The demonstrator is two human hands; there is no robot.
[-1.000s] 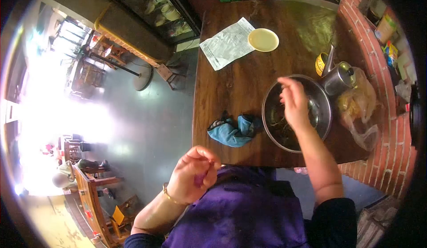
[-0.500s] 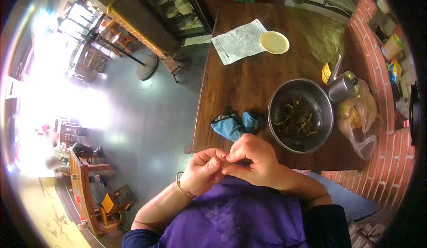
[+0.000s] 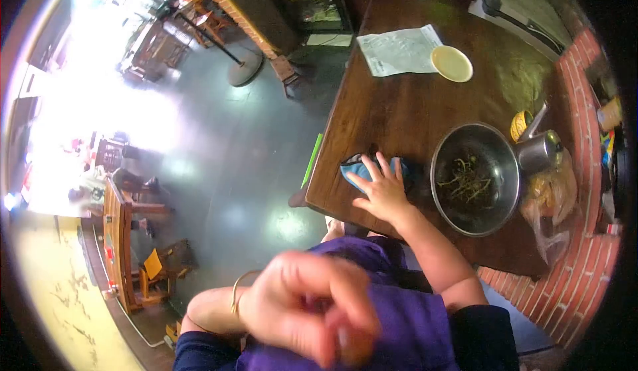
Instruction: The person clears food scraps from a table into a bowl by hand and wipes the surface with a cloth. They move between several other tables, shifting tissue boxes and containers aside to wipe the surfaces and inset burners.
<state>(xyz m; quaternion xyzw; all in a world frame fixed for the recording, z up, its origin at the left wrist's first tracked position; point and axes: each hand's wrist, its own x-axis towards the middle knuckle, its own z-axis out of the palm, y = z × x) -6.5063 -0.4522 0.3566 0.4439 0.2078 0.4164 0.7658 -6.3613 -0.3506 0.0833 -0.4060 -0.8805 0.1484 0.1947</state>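
Observation:
My left hand (image 3: 302, 301), with a bangle at its wrist, is raised close to the camera in front of my purple apron (image 3: 412, 324). Its fingers curl in toward the thumb and are blurred; what lies between them, if anything, I cannot make out. Fingers spread, my right hand (image 3: 385, 195) reaches over a crumpled blue cloth (image 3: 359, 170) near the table edge and covers part of it. Right of that hand stands a steel bowl (image 3: 512, 201) holding thin green and brown plant strands (image 3: 468, 181).
On the wooden table (image 3: 405, 112) lie a printed sheet (image 3: 399, 50) and a pale round lid or dish (image 3: 453, 64). A metal pot (image 3: 539, 151), a yellow patterned cup (image 3: 520, 126) and a plastic bag (image 3: 551, 195) stand beside the brick wall (image 3: 578, 258). A stool (image 3: 284, 70) is on the floor.
My hands, together at the fingertips before, are now apart. The left has risen toward the camera; the right has opened and moved forward over the blue cloth. The view has shifted, too.

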